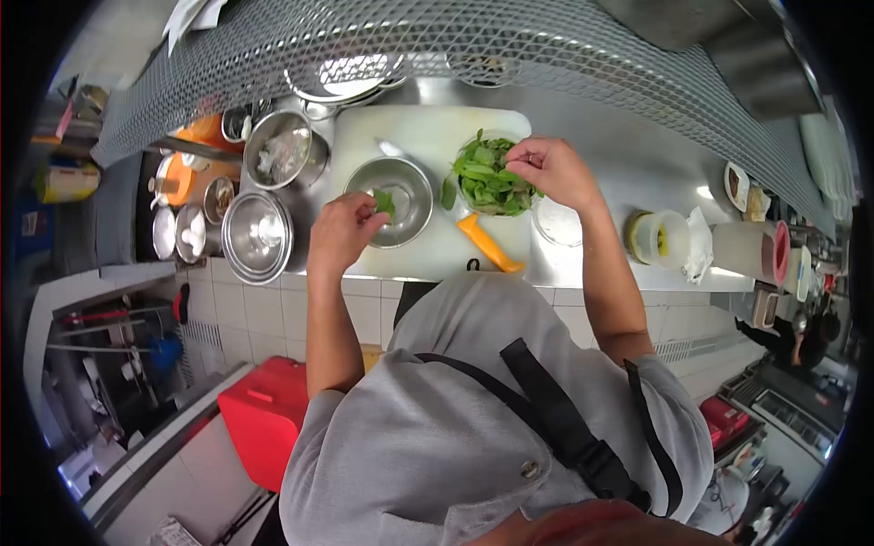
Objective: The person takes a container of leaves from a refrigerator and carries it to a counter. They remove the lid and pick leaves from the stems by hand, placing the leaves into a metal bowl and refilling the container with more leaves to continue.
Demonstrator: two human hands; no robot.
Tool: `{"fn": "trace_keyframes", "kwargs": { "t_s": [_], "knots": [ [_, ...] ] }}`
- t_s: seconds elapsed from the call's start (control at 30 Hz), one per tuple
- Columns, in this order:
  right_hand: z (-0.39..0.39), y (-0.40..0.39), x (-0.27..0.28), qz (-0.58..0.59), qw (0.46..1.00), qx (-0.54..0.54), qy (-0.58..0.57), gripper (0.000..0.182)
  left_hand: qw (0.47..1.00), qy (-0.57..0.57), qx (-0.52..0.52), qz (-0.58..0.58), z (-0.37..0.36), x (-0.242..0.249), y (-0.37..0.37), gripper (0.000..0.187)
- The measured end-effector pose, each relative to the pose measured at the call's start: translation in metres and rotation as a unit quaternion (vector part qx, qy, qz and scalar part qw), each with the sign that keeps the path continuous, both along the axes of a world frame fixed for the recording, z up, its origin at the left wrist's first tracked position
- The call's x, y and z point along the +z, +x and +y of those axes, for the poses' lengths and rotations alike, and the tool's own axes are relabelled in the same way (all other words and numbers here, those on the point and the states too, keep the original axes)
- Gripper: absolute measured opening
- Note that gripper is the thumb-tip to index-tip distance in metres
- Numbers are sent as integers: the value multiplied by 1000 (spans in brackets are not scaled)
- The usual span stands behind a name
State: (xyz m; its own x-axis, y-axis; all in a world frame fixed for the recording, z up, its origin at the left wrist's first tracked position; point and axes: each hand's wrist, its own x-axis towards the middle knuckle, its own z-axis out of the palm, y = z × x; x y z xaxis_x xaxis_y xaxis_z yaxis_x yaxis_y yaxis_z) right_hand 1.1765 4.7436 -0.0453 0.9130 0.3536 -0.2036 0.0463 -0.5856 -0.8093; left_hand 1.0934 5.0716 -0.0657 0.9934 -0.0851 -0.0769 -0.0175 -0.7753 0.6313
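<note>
My left hand (344, 232) is closed at the fingertips on a green leaf (384, 206), over the left side of a steel bowl (414, 196). The bowl stands on a white cutting board (364, 136). My right hand (557, 171) is pinched shut above the right edge of a round container heaped with green leaves (492, 173); whatever its fingertips hold is too small to make out. An orange handle (489, 244) lies on the board between the bowl and the leaves. A shiny metal piece (390, 147) shows just behind the bowl.
Left of the board are stacked steel bowls (258, 237) and a steel pot (284, 150). A clear round lid or dish (557, 223) lies to the right, with a plastic tub (663, 238) farther along. A mesh metal shelf (437, 36) overhangs the back of the counter.
</note>
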Motion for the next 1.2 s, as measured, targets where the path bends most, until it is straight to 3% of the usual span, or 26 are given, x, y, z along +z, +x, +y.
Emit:
{"fn": "trace_keyframes", "kwargs": {
  "t_s": [0.03,0.1,0.17,0.27,0.33,0.47,0.57,0.63,0.73,0.83,0.9,1.03,1.13,1.2],
  "knots": [
    [5,-2,1,8,1000,6,-1,12,1000,-1,6,8,5,-5,-7,26],
    [20,-5,0,-122,986,94,-68,11,994,21,69,-82,11,-15,-17,30],
    [29,-7,-2,-136,981,105,-88,12,994,-9,96,-49,7,-7,-19,29],
    [39,-8,-5,-142,972,117,-148,11,983,-140,71,-92,-12,-9,-14,16],
    [45,-5,-10,-171,946,134,-242,13,983,-146,35,-110,-35,-13,-3,15],
    [46,6,-12,-176,935,132,-277,13,974,-164,-25,-157,-69,-8,21,12],
    [30,8,-12,-164,952,99,-239,14,980,-160,-49,-113,-82,-9,39,17],
    [18,9,-8,-99,988,76,-91,13,971,-175,-69,-149,-94,-6,47,19],
    [3,6,-3,-58,997,48,-23,11,960,-177,-125,-177,-109,-2,61,23],
    [-10,7,-4,-25,999,35,25,12,958,-143,-179,-174,-117,-7,73,22],
    [-18,11,-10,-16,999,21,31,14,966,-172,-173,-87,-121,-6,79,16],
    [-8,-2,-8,-13,995,-12,98,17,963,-157,-173,-136,-131,-8,78,12],
    [-6,-1,-24,-4,988,-13,151,20,963,-195,-172,-77,-134,-4,76,13],
    [-11,3,-24,9,992,-16,128,21,956,-234,-176,-36,-134,-4,76,16]
  ]
}}
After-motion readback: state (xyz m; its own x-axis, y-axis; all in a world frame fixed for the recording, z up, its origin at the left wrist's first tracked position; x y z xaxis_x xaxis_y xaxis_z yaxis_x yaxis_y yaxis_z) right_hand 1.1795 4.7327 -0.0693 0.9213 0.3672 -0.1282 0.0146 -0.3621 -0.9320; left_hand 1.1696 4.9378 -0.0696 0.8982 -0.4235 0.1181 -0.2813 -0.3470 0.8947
